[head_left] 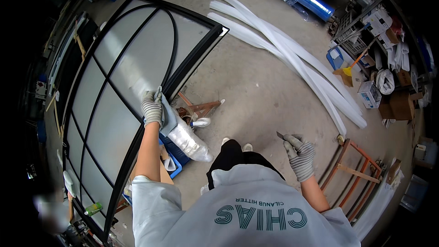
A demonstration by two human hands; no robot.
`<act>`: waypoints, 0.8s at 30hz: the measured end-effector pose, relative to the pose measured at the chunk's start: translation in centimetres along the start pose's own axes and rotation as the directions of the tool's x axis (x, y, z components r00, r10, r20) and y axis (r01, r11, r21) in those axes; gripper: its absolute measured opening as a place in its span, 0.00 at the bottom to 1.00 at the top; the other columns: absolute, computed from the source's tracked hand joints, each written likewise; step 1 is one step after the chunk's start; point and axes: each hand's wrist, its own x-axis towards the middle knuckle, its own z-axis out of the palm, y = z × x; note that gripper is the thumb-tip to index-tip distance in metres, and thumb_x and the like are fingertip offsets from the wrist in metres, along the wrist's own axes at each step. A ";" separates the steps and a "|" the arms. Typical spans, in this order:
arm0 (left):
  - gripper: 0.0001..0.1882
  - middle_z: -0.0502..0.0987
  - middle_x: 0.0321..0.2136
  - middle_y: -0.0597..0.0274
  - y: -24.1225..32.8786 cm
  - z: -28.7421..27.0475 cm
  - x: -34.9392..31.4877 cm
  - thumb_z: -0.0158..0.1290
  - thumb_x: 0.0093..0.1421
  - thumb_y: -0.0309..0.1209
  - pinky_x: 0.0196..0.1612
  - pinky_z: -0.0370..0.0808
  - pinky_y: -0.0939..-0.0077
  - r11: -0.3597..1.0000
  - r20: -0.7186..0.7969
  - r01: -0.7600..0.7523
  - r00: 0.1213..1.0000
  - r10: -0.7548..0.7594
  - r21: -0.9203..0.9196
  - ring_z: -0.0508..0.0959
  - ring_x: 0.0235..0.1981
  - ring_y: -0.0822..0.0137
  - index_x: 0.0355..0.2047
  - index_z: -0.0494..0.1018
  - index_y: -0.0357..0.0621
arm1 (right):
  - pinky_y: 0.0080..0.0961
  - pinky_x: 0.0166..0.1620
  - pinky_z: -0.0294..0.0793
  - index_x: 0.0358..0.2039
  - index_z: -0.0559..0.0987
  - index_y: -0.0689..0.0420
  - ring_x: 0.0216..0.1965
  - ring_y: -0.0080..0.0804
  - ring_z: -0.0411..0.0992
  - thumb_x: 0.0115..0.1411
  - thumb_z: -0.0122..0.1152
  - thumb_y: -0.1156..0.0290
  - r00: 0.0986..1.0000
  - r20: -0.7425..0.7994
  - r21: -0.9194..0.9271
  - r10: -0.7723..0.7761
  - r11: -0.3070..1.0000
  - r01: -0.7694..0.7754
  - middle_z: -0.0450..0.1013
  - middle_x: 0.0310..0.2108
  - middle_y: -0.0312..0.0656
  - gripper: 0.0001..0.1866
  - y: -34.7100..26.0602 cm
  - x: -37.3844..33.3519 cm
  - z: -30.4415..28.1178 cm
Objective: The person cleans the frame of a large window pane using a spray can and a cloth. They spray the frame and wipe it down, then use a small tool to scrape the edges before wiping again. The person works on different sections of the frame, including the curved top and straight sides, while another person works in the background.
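My left hand (152, 109), in a grey striped work glove, is closed on a grey-blue cloth (169, 120) at the near edge of a large black-framed glass panel (114, 110). Thin black bars, some curved, cross the pale glass. The cloth hangs over the frame's edge, beside a clear plastic-wrapped bundle (188, 142). Out to the right, away from the panel, my right hand (301, 158) wears a matching glove. Its fingers grip a small knife (280, 135) with a short dark blade; the handle is mostly hidden.
Red-brown stands (203, 107) support the panel area, near a blue bin (176, 158). White foam strips (292, 57) lie across the floor. Another red-brown frame (352, 169) stands right. A green can (93, 209) rests on the panel, near another person's arm (70, 206).
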 end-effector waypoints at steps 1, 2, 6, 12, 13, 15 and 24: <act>0.10 0.75 0.31 0.49 1.8 0.7 0.8 0.56 0.55 0.34 0.42 0.70 0.59 0.999 0.002 -0.023 1.000 0.023 -0.022 0.74 0.35 0.48 0.31 0.77 0.40 | 0.23 0.30 0.73 0.37 0.82 0.57 0.28 0.30 0.74 0.54 0.63 0.75 1.000 0.006 -0.014 -0.008 1.000 0.008 0.75 0.32 0.45 0.09 0.2 1.3 -0.1; 0.10 0.74 0.31 0.49 2.7 2.0 2.0 0.56 0.55 0.35 0.41 0.71 0.59 0.999 0.011 -0.027 1.000 0.027 0.025 0.74 0.35 0.48 0.31 0.76 0.40 | 0.23 0.30 0.73 0.37 0.82 0.57 0.28 0.30 0.74 0.54 0.63 0.75 1.000 0.013 -0.028 -0.016 0.999 0.017 0.75 0.32 0.45 0.09 0.2 2.8 0.0; 0.11 0.76 0.30 0.48 7.6 4.6 5.0 0.57 0.55 0.35 0.41 0.71 0.60 0.997 -0.042 -0.079 0.996 0.078 -0.018 0.75 0.33 0.48 0.32 0.77 0.40 | 0.24 0.31 0.73 0.37 0.82 0.57 0.28 0.30 0.74 0.54 0.63 0.76 0.991 0.054 -0.036 -0.124 0.991 0.125 0.74 0.33 0.44 0.09 1.6 8.8 0.9; 0.09 0.74 0.28 0.48 12.1 8.1 9.0 0.58 0.53 0.33 0.38 0.71 0.62 0.999 -0.001 -0.042 0.999 0.042 -0.017 0.75 0.31 0.49 0.29 0.75 0.38 | 0.23 0.32 0.72 0.37 0.82 0.57 0.29 0.30 0.74 0.54 0.63 0.76 0.987 0.092 0.009 -0.131 0.991 0.130 0.75 0.32 0.44 0.09 0.7 20.4 0.3; 0.09 0.74 0.28 0.48 13.3 8.8 9.5 0.58 0.53 0.32 0.38 0.71 0.62 0.999 -0.008 -0.035 0.999 0.034 -0.037 0.74 0.31 0.49 0.29 0.75 0.38 | 0.22 0.32 0.72 0.38 0.82 0.57 0.29 0.29 0.73 0.54 0.63 0.76 0.983 0.117 0.003 -0.142 0.990 0.142 0.74 0.32 0.43 0.09 0.7 22.5 0.2; 0.09 0.73 0.28 0.49 16.4 9.3 10.6 0.57 0.54 0.31 0.37 0.71 0.63 0.992 0.001 -0.059 0.998 0.060 -0.116 0.74 0.30 0.51 0.31 0.75 0.37 | 0.21 0.32 0.72 0.38 0.82 0.57 0.29 0.29 0.73 0.55 0.63 0.75 0.972 0.146 -0.004 -0.184 0.982 0.187 0.74 0.32 0.43 0.09 0.2 26.8 0.3; 0.15 0.77 0.32 0.62 27.0 11.4 10.3 0.64 0.51 0.27 0.40 0.74 0.79 0.325 0.423 0.571 0.800 -0.425 -0.754 0.75 0.33 0.73 0.38 0.74 0.39 | 0.24 0.31 0.72 0.37 0.82 0.56 0.29 0.31 0.73 0.52 0.65 0.74 0.843 0.345 0.049 -0.412 0.905 0.422 0.75 0.33 0.42 0.10 -6.4 40.8 4.2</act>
